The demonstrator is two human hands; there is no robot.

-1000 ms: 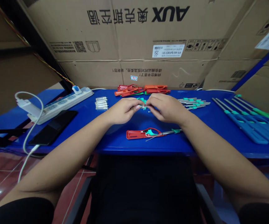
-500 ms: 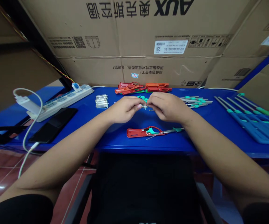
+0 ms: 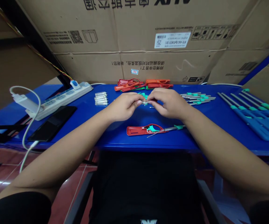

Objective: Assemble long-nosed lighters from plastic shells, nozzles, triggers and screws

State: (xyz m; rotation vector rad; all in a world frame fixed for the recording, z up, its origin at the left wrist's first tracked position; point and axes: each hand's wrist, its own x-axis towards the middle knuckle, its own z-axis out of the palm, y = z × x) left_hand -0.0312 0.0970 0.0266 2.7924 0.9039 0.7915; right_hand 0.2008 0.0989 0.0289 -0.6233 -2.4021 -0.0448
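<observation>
Black upside-down lettering on the brown cardboard panel (image 3: 134,37) has slid higher in the frame since half a second ago, now cut by the top edge; the tabletop items have shifted slightly upward too. Both hands keep nearly the same pose at the centre: the left hand (image 3: 125,106) and right hand (image 3: 169,102) each pinch, thumb against fingers, a small pale slim piece (image 3: 144,103), mostly hidden by the fingertips. Just behind it lie small turquoise plastic pieces (image 3: 146,96). Below centre, a red plastic half-shell (image 3: 137,130) lies on the blue tabletop (image 3: 116,138), holding a turquoise plastic trigger (image 3: 151,128), with a silver metal tube (image 3: 170,128) extending rightward. Left of the left hand sits a row of clear cylinders (image 3: 101,99); right of the right hand, silver metal rods with turquoise collars (image 3: 198,99).
</observation>
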